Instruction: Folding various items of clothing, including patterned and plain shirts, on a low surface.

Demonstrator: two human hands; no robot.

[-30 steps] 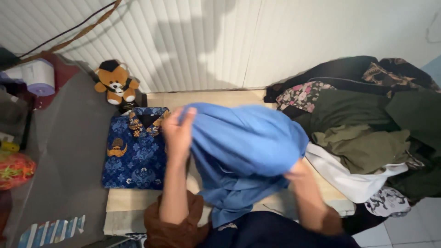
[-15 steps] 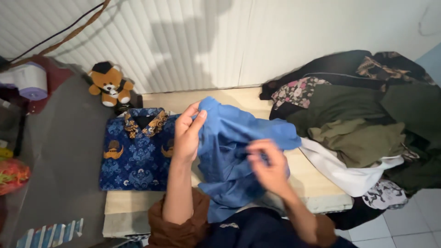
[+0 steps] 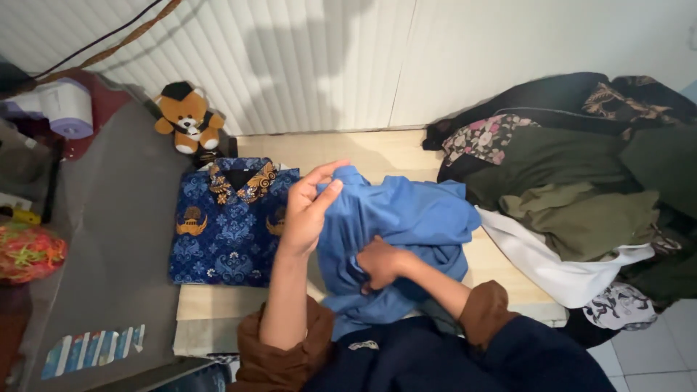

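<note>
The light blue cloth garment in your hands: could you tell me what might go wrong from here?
The light blue cloth garment is bunched between the left hand and right hand, so it may crease. It hangs beside the folded dark blue patterned shirt and could drag it askew.

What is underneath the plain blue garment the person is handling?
Under the blue garment a pale wooden board shows around its edges. The right hand grips its folds, the left hand its top edge. Whatever lies directly beneath is covered.
</note>
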